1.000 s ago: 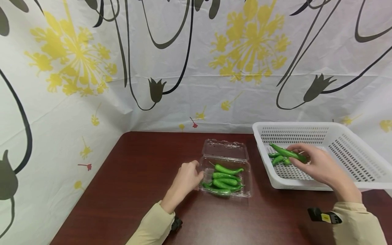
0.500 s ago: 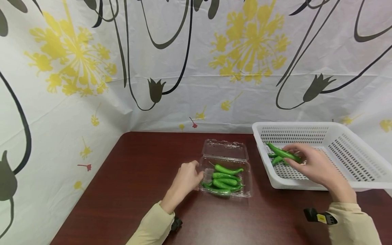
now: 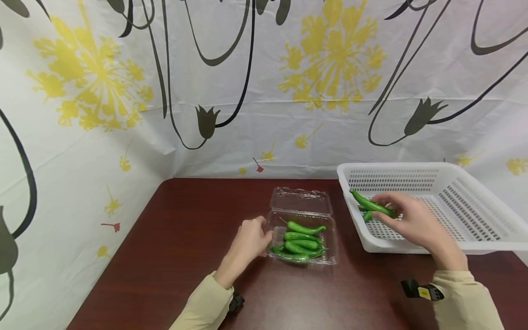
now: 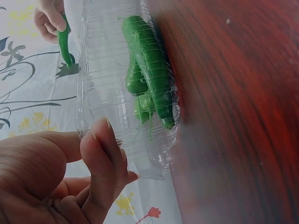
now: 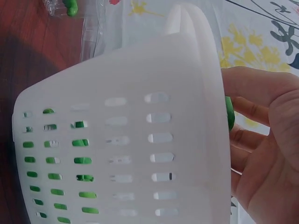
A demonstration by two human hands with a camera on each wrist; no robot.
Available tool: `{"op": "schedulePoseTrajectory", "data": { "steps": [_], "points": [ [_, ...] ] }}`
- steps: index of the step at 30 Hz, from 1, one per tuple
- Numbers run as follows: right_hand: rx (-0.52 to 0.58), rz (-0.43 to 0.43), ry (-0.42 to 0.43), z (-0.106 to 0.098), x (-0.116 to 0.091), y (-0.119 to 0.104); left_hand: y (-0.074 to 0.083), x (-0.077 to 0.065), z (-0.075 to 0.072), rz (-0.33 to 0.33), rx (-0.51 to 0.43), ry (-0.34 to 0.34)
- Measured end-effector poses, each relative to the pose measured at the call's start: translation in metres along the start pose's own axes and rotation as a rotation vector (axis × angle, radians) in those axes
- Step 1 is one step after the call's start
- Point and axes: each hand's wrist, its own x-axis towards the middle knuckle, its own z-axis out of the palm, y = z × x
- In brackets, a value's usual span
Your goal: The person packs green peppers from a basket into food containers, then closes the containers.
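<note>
My right hand (image 3: 412, 224) holds a long green chili pepper (image 3: 371, 204) between thumb and fingers, over the left side of a white perforated basket (image 3: 396, 246). Below it, more green peppers show inside the basket, partly hidden. My left hand (image 3: 247, 243) pinches the left edge of a clear plastic clamshell container (image 3: 331, 247), whose lid (image 3: 300, 201) is folded back. Several green peppers (image 3: 303, 245) lie in the container. In the left wrist view, thumb and fingers meet at the container's rim (image 4: 84, 93). In the right wrist view, the basket wall (image 5: 131, 74) hides most of the held pepper.
The dark red-brown table (image 3: 198, 220) carries both containers, with a narrow gap between them. A white patterned sheet (image 3: 247, 91) hangs behind the table and along its left side.
My right hand has moved left with the pepper, towards the basket's left rim. The left hand keeps its place at the container. The head view has shifted slightly.
</note>
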Motion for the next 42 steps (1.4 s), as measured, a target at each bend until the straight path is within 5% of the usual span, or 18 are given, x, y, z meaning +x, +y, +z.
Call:
{"op": "schedulePoseTrajectory", "data": {
  "steps": [42],
  "points": [
    [0.071, -0.121, -0.007, 0.02, 0.01, -0.028, -0.001, 0.0, 0.0, -0.006, -0.005, -0.02]
  ]
}}
